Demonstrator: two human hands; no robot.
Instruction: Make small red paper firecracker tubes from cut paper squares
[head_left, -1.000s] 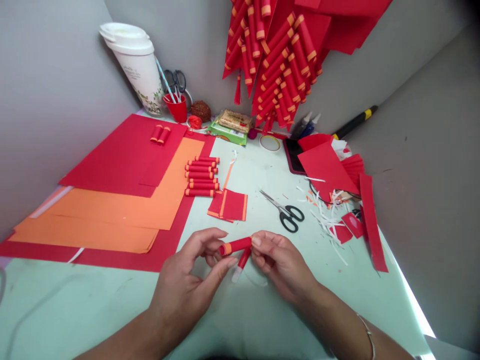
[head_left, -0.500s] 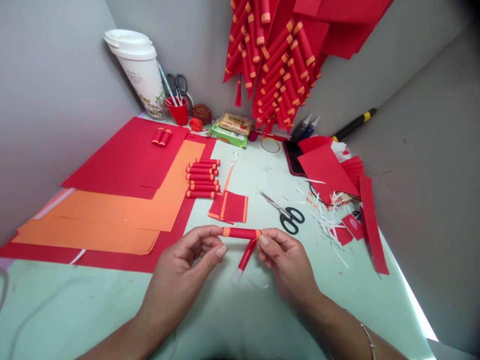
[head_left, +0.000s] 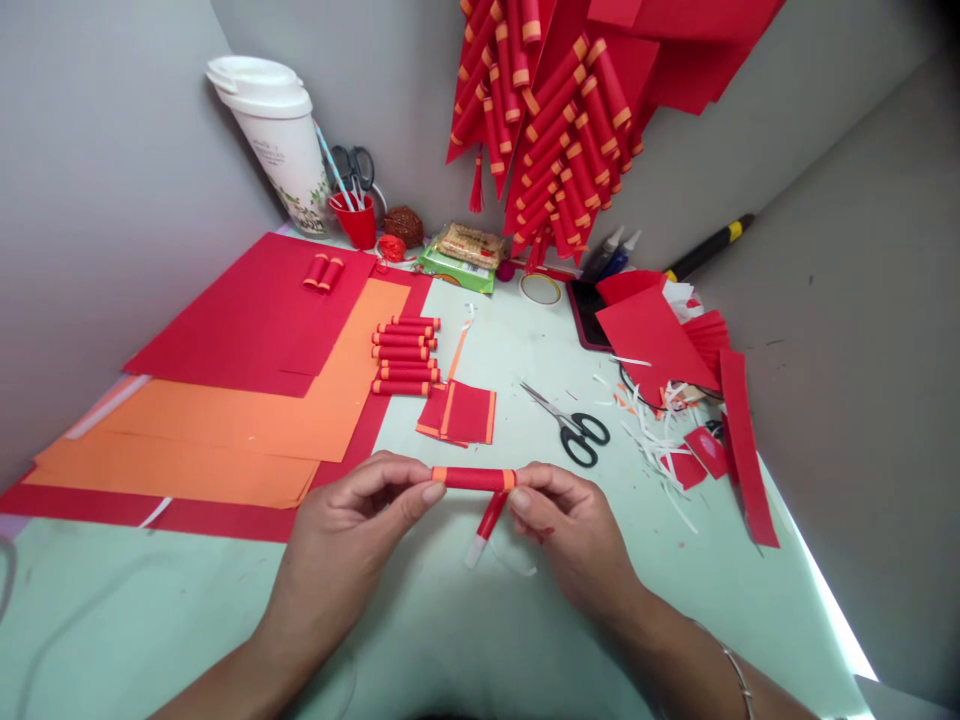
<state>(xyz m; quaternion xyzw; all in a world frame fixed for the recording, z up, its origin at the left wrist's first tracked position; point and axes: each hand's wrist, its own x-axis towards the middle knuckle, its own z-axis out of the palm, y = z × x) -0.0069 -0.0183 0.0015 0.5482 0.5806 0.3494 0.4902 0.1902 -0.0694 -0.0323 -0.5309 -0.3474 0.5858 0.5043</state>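
A red paper roll (head_left: pixel 474 479) with orange bands at both ends lies level between my two hands. My left hand (head_left: pixel 367 525) pinches its left end between thumb and fingers. At the opposite end, the thumb and fingers of my right hand (head_left: pixel 574 520) are closed on it. Below the roll, a red tube with a whitish tip (head_left: pixel 486 530) rests on the table, its upper part hidden. Just beyond my hands are red paper pieces with orange strips (head_left: pixel 469 415), and a stack of similar rolls (head_left: pixel 403 355) lies farther back.
Black-handled scissors (head_left: pixel 576 430) lie beyond my right hand. Red and orange sheets (head_left: pixel 225 320) cover the left side. Paper scraps (head_left: pixel 660 440) and a phone (head_left: pixel 589 315) are at right. A white cup (head_left: pixel 274 150) stands at the back, below hanging firecracker decorations (head_left: pixel 562 140).
The roll has moved slightly left and toward me. My left thumb, apart from the roll before, has come up and now presses its left end against the fingers.
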